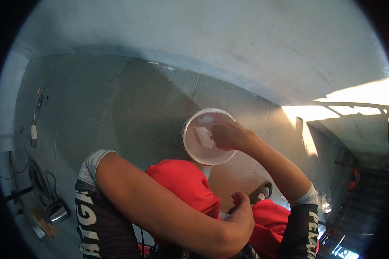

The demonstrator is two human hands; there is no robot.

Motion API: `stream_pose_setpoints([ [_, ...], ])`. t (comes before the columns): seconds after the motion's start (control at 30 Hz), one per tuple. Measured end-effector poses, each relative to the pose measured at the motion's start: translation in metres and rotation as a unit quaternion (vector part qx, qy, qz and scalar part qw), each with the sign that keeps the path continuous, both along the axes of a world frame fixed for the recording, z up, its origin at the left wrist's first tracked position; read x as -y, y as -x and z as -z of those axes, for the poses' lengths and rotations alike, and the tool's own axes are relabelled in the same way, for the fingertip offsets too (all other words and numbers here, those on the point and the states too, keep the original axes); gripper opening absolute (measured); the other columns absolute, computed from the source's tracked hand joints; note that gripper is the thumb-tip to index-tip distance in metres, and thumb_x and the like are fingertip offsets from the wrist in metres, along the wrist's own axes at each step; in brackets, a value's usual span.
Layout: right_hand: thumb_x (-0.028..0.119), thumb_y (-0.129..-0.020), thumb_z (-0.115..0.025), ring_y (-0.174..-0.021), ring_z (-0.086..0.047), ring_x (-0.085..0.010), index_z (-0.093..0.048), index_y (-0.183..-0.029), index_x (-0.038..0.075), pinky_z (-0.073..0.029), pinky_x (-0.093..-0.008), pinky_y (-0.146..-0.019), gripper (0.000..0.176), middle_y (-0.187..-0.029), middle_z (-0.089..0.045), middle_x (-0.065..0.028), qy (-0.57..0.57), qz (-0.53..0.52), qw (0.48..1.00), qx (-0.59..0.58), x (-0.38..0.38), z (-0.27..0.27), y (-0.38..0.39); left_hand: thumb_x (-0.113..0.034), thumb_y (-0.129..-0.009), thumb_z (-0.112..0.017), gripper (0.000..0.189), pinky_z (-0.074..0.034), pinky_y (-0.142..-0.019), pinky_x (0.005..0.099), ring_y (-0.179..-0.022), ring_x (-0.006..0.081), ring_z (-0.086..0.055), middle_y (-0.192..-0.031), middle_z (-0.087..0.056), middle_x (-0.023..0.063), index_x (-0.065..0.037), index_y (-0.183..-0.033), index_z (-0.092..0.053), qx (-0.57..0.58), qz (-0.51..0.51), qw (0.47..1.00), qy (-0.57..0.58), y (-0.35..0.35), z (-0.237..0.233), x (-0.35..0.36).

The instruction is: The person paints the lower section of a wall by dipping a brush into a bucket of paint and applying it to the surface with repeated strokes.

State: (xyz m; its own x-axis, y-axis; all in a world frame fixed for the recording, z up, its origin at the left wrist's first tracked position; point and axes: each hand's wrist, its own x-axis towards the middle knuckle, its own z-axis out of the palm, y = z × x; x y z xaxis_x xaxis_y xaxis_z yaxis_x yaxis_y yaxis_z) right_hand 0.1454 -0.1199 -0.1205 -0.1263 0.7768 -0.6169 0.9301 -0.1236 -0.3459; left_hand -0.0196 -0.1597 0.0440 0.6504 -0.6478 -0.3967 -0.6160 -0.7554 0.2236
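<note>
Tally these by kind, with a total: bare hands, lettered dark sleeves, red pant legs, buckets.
Bare hands: 2, left hand and right hand
Lettered dark sleeves: 2, left sleeve and right sleeve
Red pant legs: 2, left leg and right leg
Buckets: 1, the round bucket
Total: 7

You see a dim, bluish-grey room through a round, wide-angle view with black corners and walls that bow. Hard sunlight enters at three o'clock, burning out a white patch and streaking the floor. Shadow darkens four o'clock. Detail looks soft and hazy around the bucket.
</note>
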Motion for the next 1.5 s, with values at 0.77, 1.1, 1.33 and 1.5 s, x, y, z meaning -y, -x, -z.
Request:
stream_pose_setpoints([
  [0.77,0.022,-0.091,-0.060,-0.067,-0.063,-0.0382,-0.063,-0.089,-0.004,-0.048,-0.0460,-0.065,0.026,-0.073,-0.065,-0.0224,-0.068,0.159,0.981,-0.084,0.053,-0.057,-0.053,-0.030,-0.092,-0.060,0.047,-0.044,-0.100,0.0543,-0.115,0.0349,-0.061,-0.129,-0.062,0.0173,0.001,-0.128,-0.061,-0.076,0.030,0.995,-0.055,-0.007,-0.002,0.011],
  [1.1,0.006,-0.077,-0.060,-0.079,-0.069,-0.0391,-0.068,-0.079,-0.002,-0.056,-0.0459,-0.075,0.012,-0.080,-0.068,-0.0246,-0.062,0.072,0.994,0.060,0.014,-0.015,0.001,-0.028,-0.095,-0.057,0.045,-0.041,-0.101,0.0563,-0.122,0.0360,-0.057,-0.136,-0.059,0.0185,-0.005,-0.133,-0.060,-0.099,-0.003,0.991,-0.085,-0.012,-0.002,0.024],
  [1.33,0.003,-0.074,-0.058,-0.080,-0.070,-0.0383,-0.069,-0.073,-0.002,-0.056,-0.0462,-0.076,0.012,-0.082,-0.068,-0.0248,-0.127,0.073,0.988,0.044,0.004,0.020,0.007,-0.030,-0.094,-0.057,0.048,-0.041,-0.101,0.0565,-0.122,0.0358,-0.057,-0.138,-0.057,0.0190,-0.004,-0.135,-0.059,-0.120,0.018,0.992,-0.016,-0.018,-0.012,0.007],
  [1.5,0.001,-0.071,-0.057,-0.081,-0.068,-0.0408,-0.069,-0.073,-0.004,-0.056,-0.0465,-0.075,0.013,-0.084,-0.068,-0.0262,-0.147,0.092,0.984,0.033,0.002,0.021,0.006,-0.030,-0.095,-0.056,0.048,-0.041,-0.101,0.0566,-0.123,0.0368,-0.056,-0.139,-0.056,0.0186,-0.004,-0.135,-0.058,-0.130,0.033,0.991,-0.020,-0.021,-0.017,0.001],
])
